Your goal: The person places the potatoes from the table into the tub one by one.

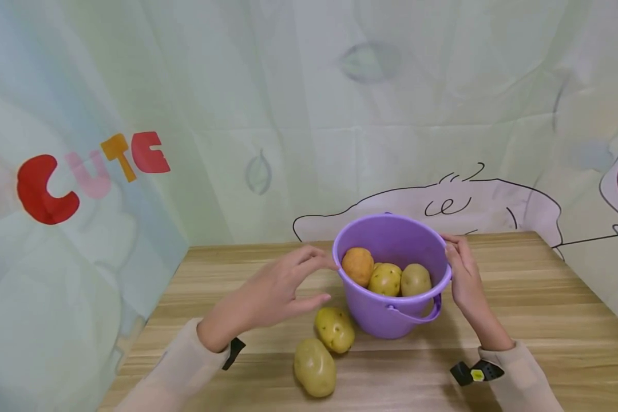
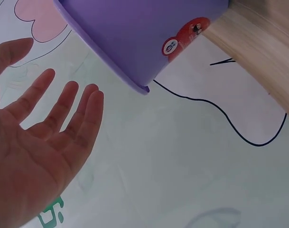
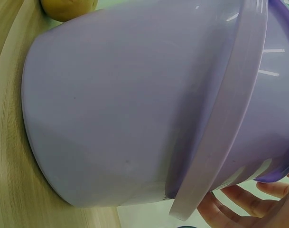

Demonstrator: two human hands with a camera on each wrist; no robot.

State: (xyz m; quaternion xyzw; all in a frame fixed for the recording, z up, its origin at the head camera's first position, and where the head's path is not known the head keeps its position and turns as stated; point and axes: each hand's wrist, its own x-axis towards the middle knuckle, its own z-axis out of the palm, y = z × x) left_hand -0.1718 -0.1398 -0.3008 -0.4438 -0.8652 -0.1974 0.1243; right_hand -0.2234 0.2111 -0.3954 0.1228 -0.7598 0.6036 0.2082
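Observation:
A purple bucket (image 1: 386,312) stands upright on the wooden table. Inside it lie several potatoes, among them a yellow one (image 1: 385,279) and a duller one (image 1: 416,280), beside a rough orange-coloured round item (image 1: 357,266). My right hand (image 1: 466,280) holds the bucket at the right side of its rim; in the right wrist view its fingers (image 3: 244,202) lie against the outside. My left hand (image 1: 283,289) is by the left rim, fingers spread and holding nothing; the left wrist view shows its palm (image 2: 35,156) apart from the bucket. Below it, two potatoes (image 1: 335,329) (image 1: 315,367) lie on the table.
The wooden table (image 1: 546,320) reaches back to a printed cloth backdrop (image 1: 288,86), which also hangs along the left and right sides. The bucket's handle (image 1: 432,312) hangs down at its front right.

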